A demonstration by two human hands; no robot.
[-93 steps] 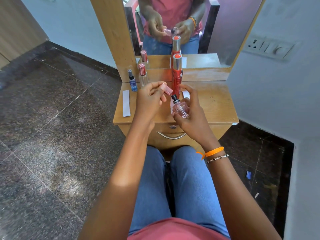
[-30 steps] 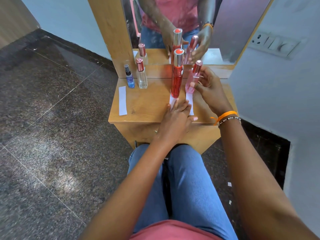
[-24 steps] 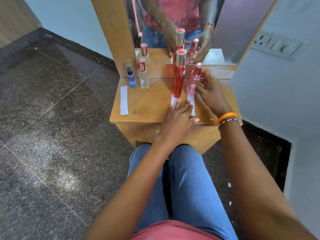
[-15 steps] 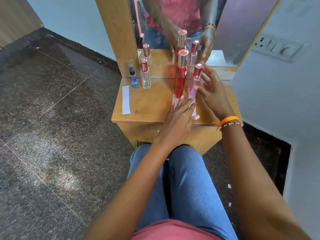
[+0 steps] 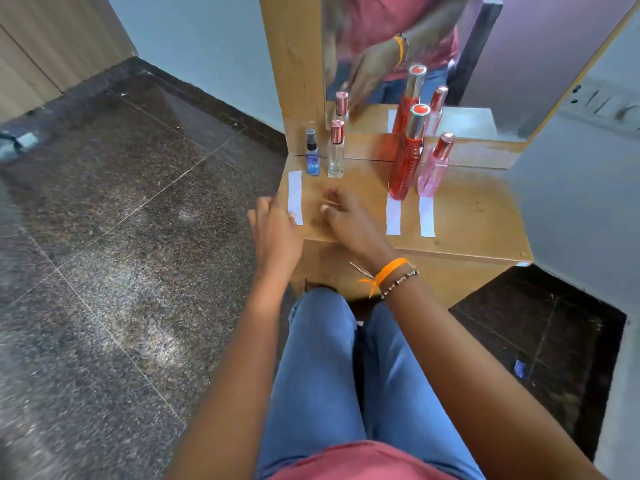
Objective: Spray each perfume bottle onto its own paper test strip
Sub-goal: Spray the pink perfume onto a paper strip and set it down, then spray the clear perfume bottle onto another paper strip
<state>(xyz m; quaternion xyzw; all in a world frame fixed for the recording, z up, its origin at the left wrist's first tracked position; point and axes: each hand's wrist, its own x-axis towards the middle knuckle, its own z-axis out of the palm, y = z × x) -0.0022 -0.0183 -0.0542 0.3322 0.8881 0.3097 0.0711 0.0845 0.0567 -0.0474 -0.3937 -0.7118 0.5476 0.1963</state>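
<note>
Both your hands have moved over to the left side of the small wooden desk (image 5: 467,223) since a moment ago, when they were by the two bottles on the right. Your right hand has let go of the slim pink perfume bottle with the shiny pink cap (image 5: 433,168) — it now stands by itself at the top of the right white paper strip (image 5: 427,216).

Your left hand (image 5: 275,230) is at the desk's left edge, over the near end of the left white paper strip (image 5: 295,197). Its fingers are bent a little and hold nothing. I cannot tell if it touches the strip. Your right hand (image 5: 349,220) reaches across over the desk between the left strip and the middle white paper strip (image 5: 393,216). Its fingers (image 5: 329,194) are loose and blurry, and they hold nothing too. An orange band and a bead bracelet are on that wrist.

The tall red perfume bottle with the silver top (image 5: 407,161) stands at the top of the middle strip, just beside the pink one. At the back left stand the little blue spray bottle with a black top (image 5: 312,155) and the clear glass perfume bottle with a pink cap (image 5: 336,152), side by side, near the top of the left strip. Behind the desk the mirror in a wooden frame (image 5: 467,57) shows the bottles again.
</note>
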